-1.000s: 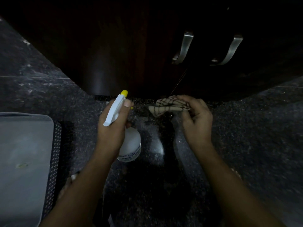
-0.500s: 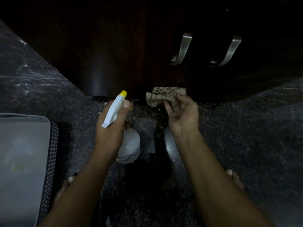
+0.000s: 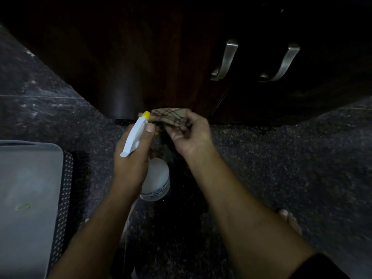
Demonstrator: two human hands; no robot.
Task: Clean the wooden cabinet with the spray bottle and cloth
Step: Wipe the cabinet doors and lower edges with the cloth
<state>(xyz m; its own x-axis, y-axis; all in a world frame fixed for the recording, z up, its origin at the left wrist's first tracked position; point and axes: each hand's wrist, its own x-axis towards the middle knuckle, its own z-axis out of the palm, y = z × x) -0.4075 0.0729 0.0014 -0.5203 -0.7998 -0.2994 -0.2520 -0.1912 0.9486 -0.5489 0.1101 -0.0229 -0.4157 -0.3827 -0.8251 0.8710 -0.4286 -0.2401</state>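
Two bare forearms, uncovered to the wrists. Dark sleeve edge on the right arm, near right corner. Bare toes beside it. Short nail on the left hand.

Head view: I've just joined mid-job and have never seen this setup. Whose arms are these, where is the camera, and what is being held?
There is no machine here. A person works with bare hands, and the only camera sits on their head, looking forward and down. That is why both arms reach in from the bottom of the picture.

The left hand grips a white spray bottle, whose yellow nozzle tip is right beside the cloth. The right hand pinches a beige checked cloth in its fingers.

Ahead stands the dark wooden cabinet with two metal handles. Underneath is a dark speckled floor, and a grey container sits at the left.
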